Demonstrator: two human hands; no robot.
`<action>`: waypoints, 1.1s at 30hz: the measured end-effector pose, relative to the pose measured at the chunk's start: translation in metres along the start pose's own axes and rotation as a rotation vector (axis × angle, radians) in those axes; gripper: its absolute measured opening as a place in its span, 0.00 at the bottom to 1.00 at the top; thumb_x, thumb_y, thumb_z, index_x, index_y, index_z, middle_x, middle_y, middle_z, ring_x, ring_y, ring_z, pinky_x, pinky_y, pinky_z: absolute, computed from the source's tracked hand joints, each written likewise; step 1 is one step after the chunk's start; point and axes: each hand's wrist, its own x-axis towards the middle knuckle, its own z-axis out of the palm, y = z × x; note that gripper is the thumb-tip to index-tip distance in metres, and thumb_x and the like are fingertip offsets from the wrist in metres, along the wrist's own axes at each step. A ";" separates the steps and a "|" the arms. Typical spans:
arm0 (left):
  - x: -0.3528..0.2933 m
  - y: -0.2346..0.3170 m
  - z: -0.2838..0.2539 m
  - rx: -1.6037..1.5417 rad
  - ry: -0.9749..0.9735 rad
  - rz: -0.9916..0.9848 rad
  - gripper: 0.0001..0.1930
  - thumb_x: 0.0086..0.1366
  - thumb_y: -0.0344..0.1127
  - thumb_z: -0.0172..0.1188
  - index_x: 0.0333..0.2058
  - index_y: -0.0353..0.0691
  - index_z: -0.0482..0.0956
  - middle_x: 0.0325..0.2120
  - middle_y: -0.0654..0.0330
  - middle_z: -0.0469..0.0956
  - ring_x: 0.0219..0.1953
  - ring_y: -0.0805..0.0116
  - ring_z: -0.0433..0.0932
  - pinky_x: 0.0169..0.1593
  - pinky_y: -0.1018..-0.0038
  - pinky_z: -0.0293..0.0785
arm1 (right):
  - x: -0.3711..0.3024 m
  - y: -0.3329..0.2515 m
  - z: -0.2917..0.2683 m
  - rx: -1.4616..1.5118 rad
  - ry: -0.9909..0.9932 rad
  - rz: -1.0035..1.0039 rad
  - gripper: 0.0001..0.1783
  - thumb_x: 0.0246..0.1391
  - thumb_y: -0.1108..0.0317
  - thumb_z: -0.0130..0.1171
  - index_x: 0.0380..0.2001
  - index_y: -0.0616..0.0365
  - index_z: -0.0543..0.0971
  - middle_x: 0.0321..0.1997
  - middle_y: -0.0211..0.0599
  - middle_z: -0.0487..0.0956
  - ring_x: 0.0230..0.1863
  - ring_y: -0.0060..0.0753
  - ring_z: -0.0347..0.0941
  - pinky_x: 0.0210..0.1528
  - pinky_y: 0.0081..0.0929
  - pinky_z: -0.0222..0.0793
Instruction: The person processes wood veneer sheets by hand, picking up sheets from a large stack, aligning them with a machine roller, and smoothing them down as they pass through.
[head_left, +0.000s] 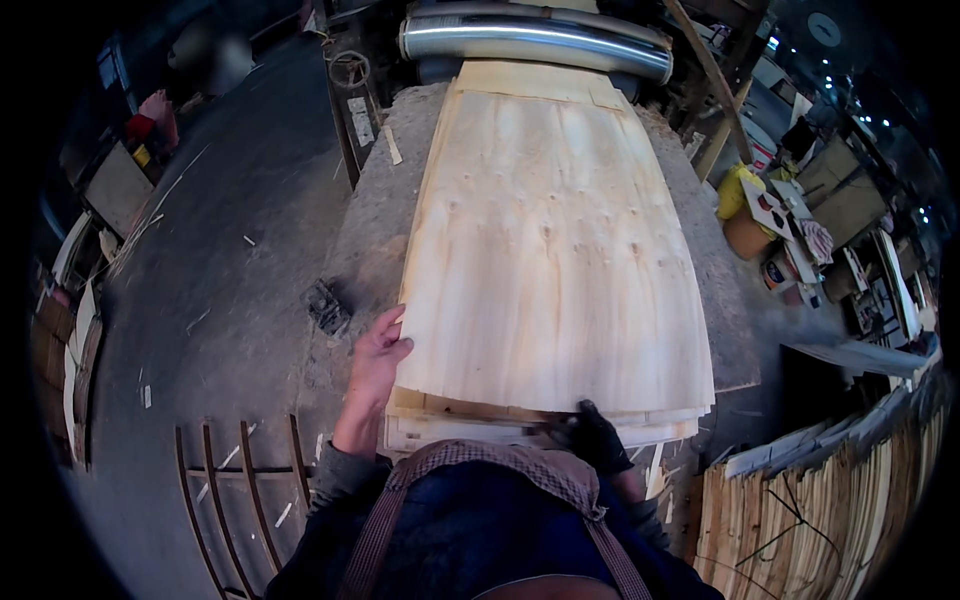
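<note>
Right hand point(597, 437) — dark-gloved, half hidden under veneer sheet point(550, 240).

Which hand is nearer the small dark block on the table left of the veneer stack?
Left. The left hand rests on the veneer stack's left edge, just right of the dark block. The right hand, dark-gloved, grips the stack's near edge, farther off.

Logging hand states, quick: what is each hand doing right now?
Left hand: open, fingers resting on the left edge of the top veneer sheet.
Right hand: dark-gloved, at the sheet's near edge; grip cannot be told.
</note>
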 end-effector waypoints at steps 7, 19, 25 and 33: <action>0.001 -0.010 -0.012 0.086 0.137 -0.031 0.28 0.53 0.17 0.46 0.56 0.33 0.58 0.43 0.53 0.74 0.43 0.68 0.73 0.46 0.76 0.68 | 0.023 -0.022 0.011 -0.579 0.109 -0.213 0.17 0.57 0.60 0.48 0.40 0.64 0.72 0.28 0.37 0.76 0.32 0.32 0.74 0.35 0.26 0.71; -0.007 -0.127 -0.023 1.204 0.155 0.012 0.39 0.50 0.37 0.60 0.56 0.26 0.51 0.54 0.38 0.57 0.56 0.44 0.58 0.58 0.62 0.56 | 0.217 -0.102 0.000 0.374 -0.297 -0.150 0.18 0.59 0.68 0.38 0.49 0.67 0.63 0.51 0.55 0.68 0.50 0.54 0.67 0.54 0.45 0.63; -0.009 -0.121 -0.023 1.115 0.117 -0.009 0.34 0.50 0.36 0.61 0.56 0.42 0.60 0.55 0.39 0.56 0.57 0.45 0.57 0.58 0.64 0.58 | 0.195 -0.083 0.029 0.173 -0.285 -0.159 0.21 0.59 0.67 0.40 0.56 0.54 0.57 0.56 0.53 0.63 0.56 0.53 0.62 0.57 0.47 0.58; -0.011 -0.102 -0.027 0.998 0.133 0.069 0.21 0.49 0.26 0.58 0.45 0.44 0.75 0.53 0.43 0.62 0.52 0.48 0.66 0.54 0.68 0.63 | 0.072 -0.026 0.031 0.066 -0.309 0.272 0.22 0.58 0.66 0.43 0.54 0.63 0.59 0.53 0.55 0.66 0.54 0.52 0.63 0.58 0.45 0.58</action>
